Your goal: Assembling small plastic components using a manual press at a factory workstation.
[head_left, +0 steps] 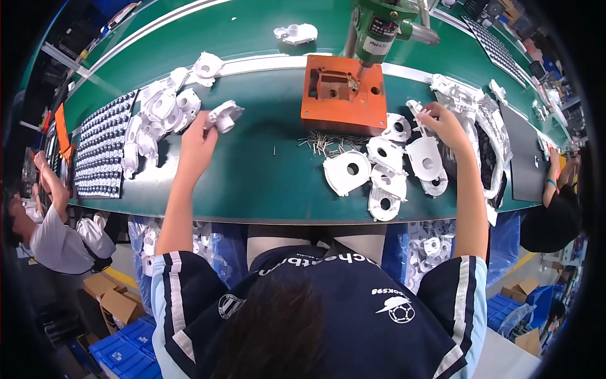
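At a dark-green workbench in a cluttered shop, w/ co-workers both sides. Holding white plastic housing L of bench ctr in L hand, thumb + fingers nearly closed on its edge. Touching small white plastic part w/ R hand, fingertips close together, R of orange fixture block; can't tell if gripped. Partly hidden: L fingertips. Cut off at top: green press.

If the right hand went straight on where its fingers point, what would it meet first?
Beyond the small white part at the right hand, probably the orange block; relative height is hard to judge from this view.
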{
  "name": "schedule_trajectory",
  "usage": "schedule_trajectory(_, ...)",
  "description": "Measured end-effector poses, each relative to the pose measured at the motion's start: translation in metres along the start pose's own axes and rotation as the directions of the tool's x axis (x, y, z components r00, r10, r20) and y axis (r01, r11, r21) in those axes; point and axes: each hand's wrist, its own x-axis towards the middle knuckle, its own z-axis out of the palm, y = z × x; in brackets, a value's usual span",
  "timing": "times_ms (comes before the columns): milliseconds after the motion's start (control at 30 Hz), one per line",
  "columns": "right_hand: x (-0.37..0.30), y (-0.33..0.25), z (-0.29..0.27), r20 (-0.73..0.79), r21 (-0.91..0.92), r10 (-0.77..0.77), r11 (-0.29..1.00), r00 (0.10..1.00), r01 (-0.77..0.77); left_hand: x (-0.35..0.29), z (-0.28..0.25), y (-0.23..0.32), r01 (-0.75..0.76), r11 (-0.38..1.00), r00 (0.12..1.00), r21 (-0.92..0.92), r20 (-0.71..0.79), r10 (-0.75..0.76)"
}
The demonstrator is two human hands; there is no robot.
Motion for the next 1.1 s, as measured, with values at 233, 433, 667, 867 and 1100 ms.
schedule_trajectory(233,0.001,0.006,0.001,-0.107,-0.045,-0.101,0.994,0.989,0.097,-0.010,0.044,0.055,-0.115,0.377,0.993,-0.919,-0.102,0.054)
schedule_trajectory(433,-0.001,-0.002,-0.001,-0.154,-0.051,-0.079,0.996,0.985,0.072,-0.020,0.083,0.056,0.218,-0.117,0.967,-0.969,0.231,-0.110)
schedule_trajectory(667,-0.024,-0.020,-0.002,-0.343,-0.055,-0.118,0.993,0.932,0.105,-0.030,0.092,0.061,0.420,-0.491,0.904,-0.763,0.305,0.299)
schedule_trajectory(867,-0.088,-0.095,0.019,-0.254,0.263,-0.573,0.734,0.779,0.626,-0.044,0.103,0.085,0.573,-0.203,0.811,-0.794,0.515,0.277)
schedule_trajectory(1100,-0.096,-0.149,0.063,0.142,0.019,-0.886,0.448,0.441,0.894,-0.061,0.111,0.117,0.738,0.060,0.638,-0.673,0.723,0.264)
